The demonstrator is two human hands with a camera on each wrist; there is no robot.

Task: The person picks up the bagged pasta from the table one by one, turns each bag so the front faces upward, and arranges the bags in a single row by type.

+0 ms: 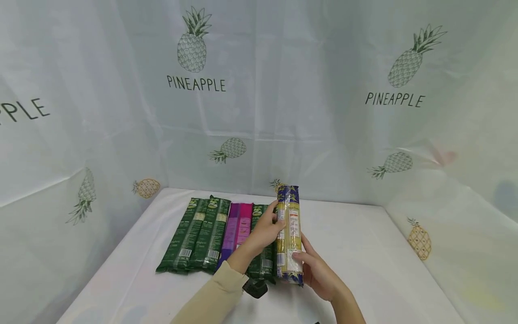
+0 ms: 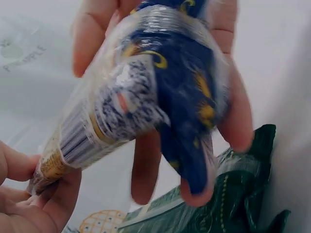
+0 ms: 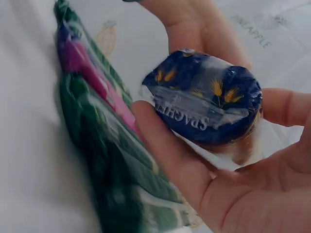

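Note:
A yellow spaghetti packet (image 1: 289, 234) with dark blue ends is held in both hands, overlapping the right side of a green packet (image 1: 259, 261) in the head view. My left hand (image 1: 265, 230) grips its left edge around mid-length, thumb on the front. Lower down on the right side, my right hand (image 1: 319, 272) holds it, thumb over the label and fingers partly hidden behind. The right wrist view shows the blue packet end (image 3: 204, 99) between the right hand's thumb and fingers (image 3: 170, 150). White label panels and a barcode face up.
Left of the hands, two dark green packets (image 1: 210, 234) and a purple and pink packet (image 1: 236, 229) lie side by side on the white table (image 1: 348, 243). A pineapple-print curtain (image 1: 283, 90) hangs behind and at both sides.

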